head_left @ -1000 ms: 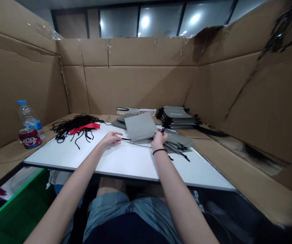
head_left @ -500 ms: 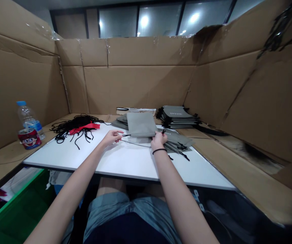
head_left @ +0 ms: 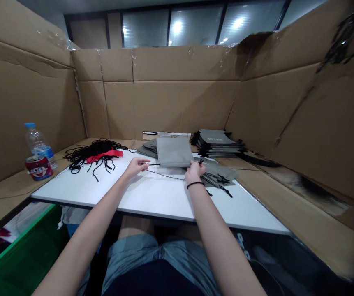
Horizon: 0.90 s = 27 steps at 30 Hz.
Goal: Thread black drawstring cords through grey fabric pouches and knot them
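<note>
Left grip (head_left: pixel 136 167) closed at the fingertips on a thin black drawstring cord (head_left: pixel 164 174), just beside the left edge of a flat grey fabric drawstring pouch (head_left: pixel 174 152). Right grip (head_left: pixel 194 172) pinching the pouch's lower right corner, a cord end sticking up past the fingers. Pouch now squared to the counter's edge, no longer skewed as a second ago, lying over other loose grey pouches (head_left: pixel 147 150) on a white rectangular counter (head_left: pixel 152 201). Farther right, a neat stack of folded grey pouches (head_left: pixel 216 142). At left, a tangled heap of black cords (head_left: pixel 92 154) with a red fabric strip (head_left: pixel 105 153), near a clear plastic water bottle (head_left: pixel 38 142) and a red cartoon-faced can (head_left: pixel 38 167), all within tall brown cardboard walls (head_left: pixel 167 102).
</note>
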Each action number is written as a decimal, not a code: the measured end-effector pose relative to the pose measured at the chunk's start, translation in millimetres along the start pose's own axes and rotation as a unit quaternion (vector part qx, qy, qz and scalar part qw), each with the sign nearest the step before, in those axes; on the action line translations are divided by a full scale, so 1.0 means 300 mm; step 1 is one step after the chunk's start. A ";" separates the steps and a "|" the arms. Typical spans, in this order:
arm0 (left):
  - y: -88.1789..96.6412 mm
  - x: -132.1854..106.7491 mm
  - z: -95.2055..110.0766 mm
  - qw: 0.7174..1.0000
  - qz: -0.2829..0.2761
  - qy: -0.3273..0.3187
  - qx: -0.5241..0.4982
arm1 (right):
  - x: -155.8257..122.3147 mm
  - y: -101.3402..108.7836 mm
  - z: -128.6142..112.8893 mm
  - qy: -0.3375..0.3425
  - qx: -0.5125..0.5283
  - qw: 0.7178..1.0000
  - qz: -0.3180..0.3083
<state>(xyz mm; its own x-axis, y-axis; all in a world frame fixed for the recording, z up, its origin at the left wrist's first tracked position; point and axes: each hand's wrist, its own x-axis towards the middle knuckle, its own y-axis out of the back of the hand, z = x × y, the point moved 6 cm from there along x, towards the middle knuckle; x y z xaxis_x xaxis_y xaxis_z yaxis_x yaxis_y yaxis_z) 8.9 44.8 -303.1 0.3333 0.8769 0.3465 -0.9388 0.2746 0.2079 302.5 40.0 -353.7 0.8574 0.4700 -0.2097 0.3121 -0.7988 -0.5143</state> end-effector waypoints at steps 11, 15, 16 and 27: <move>0.026 -0.012 0.025 0.992 0.070 -0.064 0.087 | -0.004 -0.004 -0.001 0.009 -0.013 1.000 -0.006; 0.026 -0.013 0.033 0.989 0.071 -0.064 0.109 | 0.000 -0.006 -0.005 0.023 -0.028 0.999 -0.008; 0.026 -0.012 0.031 0.990 0.070 -0.057 0.105 | 0.001 -0.006 -0.008 0.031 -0.034 0.999 -0.009; 0.008 -0.005 -0.017 0.998 0.031 0.031 0.049 | -0.079 0.048 -0.122 0.159 -0.122 0.979 0.045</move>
<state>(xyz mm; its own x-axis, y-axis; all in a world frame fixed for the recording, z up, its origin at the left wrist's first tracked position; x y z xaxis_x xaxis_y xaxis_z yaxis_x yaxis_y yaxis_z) 5.7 46.1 -307.9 0.2667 0.9142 0.3052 -0.9430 0.1822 0.2784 301.7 3.7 -325.8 0.9576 0.2847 0.0441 0.2853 -0.9156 -0.2833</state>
